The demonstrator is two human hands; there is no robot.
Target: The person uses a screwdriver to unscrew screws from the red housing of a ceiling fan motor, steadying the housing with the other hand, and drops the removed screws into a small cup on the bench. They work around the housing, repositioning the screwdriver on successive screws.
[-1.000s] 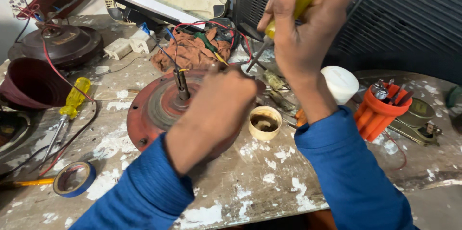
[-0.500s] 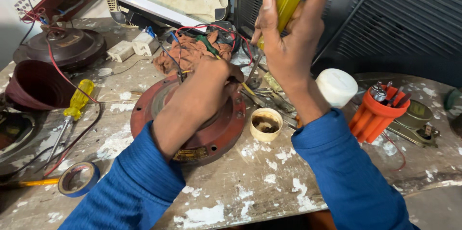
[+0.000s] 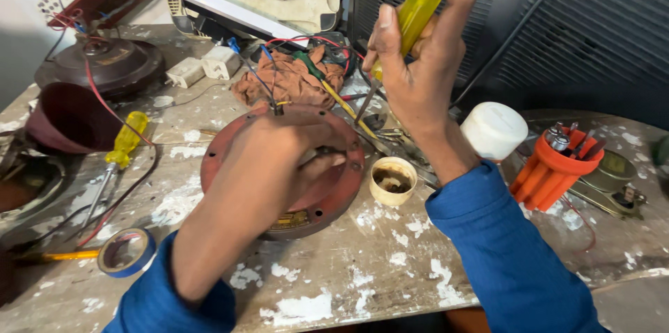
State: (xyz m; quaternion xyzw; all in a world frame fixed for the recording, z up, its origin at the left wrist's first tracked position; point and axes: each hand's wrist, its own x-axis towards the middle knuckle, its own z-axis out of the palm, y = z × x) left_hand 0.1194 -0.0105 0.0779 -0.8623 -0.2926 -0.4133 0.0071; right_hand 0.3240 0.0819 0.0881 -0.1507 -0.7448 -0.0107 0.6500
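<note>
Screwdriver (image 3: 411, 16) clamped in right hand (image 3: 418, 75) fingers; left hand (image 3: 279, 148) fingers pressed flat on motor housing (image 3: 334, 186).

Small yellowish label (image 3: 291, 219) on the red round motor cover's (image 3: 230, 145) near rim — print blurred, perhaps metallic

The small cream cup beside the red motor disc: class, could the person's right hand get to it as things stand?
Probably yes. The cream cup stands open on the bench just below the right hand, with nothing over it. But that hand grips a yellow-handled screwdriver, so its fingers are occupied.
</note>
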